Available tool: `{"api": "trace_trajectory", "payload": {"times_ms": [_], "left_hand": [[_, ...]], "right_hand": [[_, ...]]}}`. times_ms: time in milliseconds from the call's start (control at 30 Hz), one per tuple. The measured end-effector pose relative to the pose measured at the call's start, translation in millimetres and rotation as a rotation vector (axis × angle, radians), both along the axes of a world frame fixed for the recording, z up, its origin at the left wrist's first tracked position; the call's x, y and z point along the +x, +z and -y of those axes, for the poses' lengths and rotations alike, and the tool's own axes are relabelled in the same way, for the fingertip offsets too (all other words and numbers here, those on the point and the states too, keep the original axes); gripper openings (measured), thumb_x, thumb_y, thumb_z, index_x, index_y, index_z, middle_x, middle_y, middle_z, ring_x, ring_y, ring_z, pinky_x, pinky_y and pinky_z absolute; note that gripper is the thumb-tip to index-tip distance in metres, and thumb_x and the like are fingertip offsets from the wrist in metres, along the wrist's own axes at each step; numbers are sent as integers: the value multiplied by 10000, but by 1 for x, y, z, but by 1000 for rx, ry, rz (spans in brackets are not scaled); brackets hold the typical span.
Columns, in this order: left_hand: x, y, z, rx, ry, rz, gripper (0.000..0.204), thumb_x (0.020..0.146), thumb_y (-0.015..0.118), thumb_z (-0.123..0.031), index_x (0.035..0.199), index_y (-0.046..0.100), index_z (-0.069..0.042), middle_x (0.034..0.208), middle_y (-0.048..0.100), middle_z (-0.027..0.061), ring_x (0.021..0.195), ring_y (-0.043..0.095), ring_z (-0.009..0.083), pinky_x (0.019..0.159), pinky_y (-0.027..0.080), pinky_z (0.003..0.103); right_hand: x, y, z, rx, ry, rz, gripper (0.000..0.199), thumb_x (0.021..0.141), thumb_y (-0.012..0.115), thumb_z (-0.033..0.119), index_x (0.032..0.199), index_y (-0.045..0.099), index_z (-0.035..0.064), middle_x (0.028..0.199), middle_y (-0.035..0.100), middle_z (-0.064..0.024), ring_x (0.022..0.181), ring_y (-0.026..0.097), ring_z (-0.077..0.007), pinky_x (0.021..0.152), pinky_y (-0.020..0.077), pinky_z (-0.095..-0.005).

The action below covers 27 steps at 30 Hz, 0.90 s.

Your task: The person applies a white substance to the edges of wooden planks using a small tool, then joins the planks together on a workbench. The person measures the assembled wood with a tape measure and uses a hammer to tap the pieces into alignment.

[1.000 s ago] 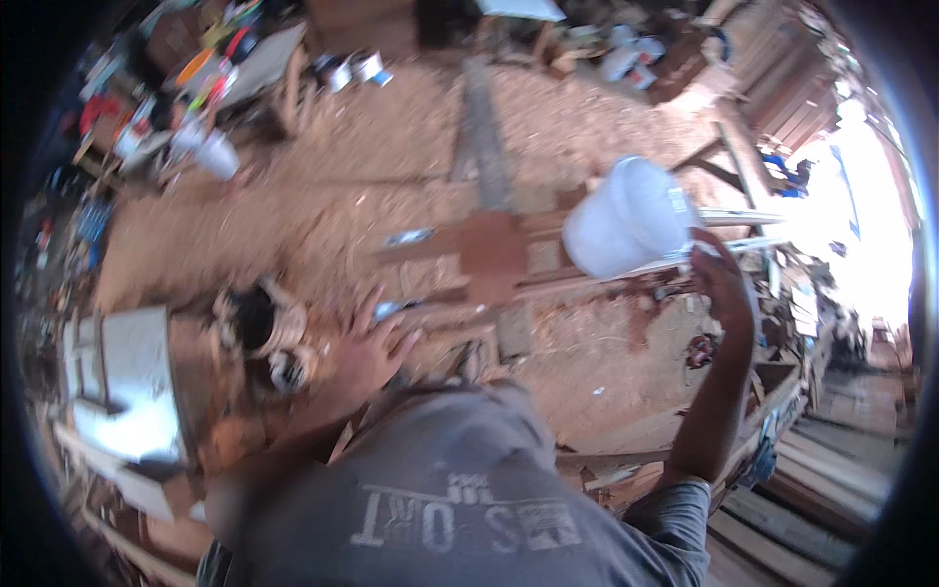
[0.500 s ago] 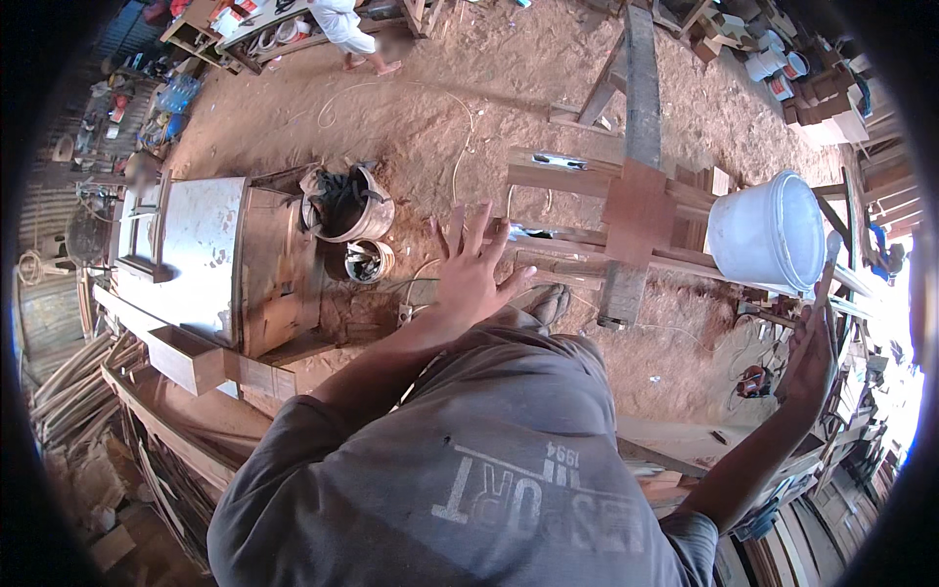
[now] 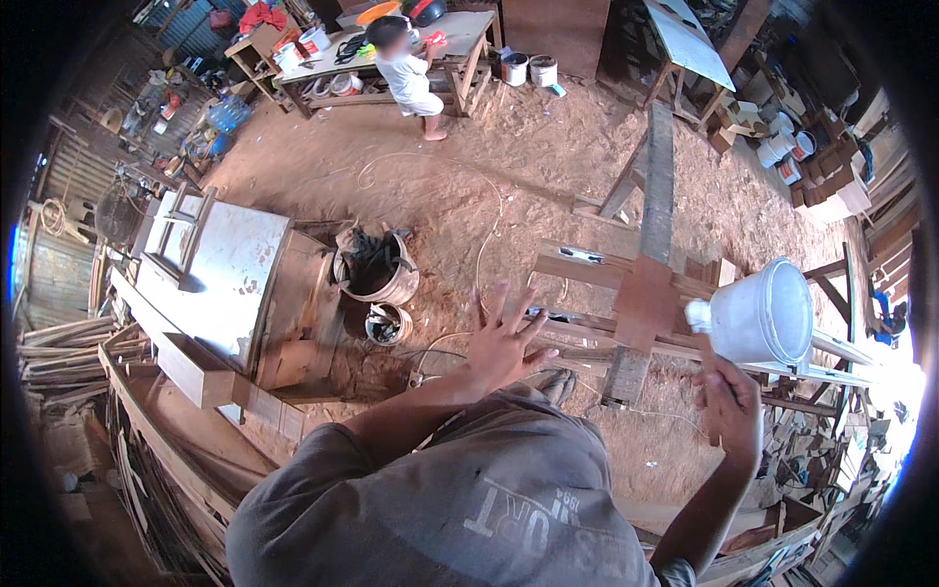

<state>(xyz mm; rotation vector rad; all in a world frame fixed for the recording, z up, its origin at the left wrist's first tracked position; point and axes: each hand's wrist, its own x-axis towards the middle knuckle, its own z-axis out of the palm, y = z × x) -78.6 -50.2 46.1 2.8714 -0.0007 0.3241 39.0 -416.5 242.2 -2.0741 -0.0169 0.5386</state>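
Note:
My right hand is closed round the wooden handle of a brush, whose whitish head points away from me. That head is beside the left wall of a white plastic bucket; whether they touch I cannot tell. The bucket stands over long wooden pieces at the right. Left of it, a reddish-brown flat board lies across a long grey beam. My left hand holds nothing, its fingers spread, nearest to the left ends of the wooden strips.
A cabinet-like piece with a pale top stands at the left. Beside it are a bucket of dark stuff and a smaller pail. A cord crosses the dirt floor. Another person stands at a far workbench.
The brush in my right hand has swung from the bucket's right side to its left. My left hand stays spread. The view has tilted up, and the other person now stands against the bench.

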Motion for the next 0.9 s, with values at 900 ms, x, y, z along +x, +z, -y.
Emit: {"api": "trace_trajectory", "payload": {"times_ms": [900], "left_hand": [[-24, -20, -17, -259, 141, 62, 815, 956, 741, -617, 1615, 500, -203, 1695, 407, 141, 1621, 267, 484, 1256, 60, 837]], "right_hand": [[75, -79, -154, -409, 943, 157, 312, 1085, 654, 244, 1355, 780, 149, 1135, 806, -190, 1025, 786, -330, 916, 601, -435]]}}
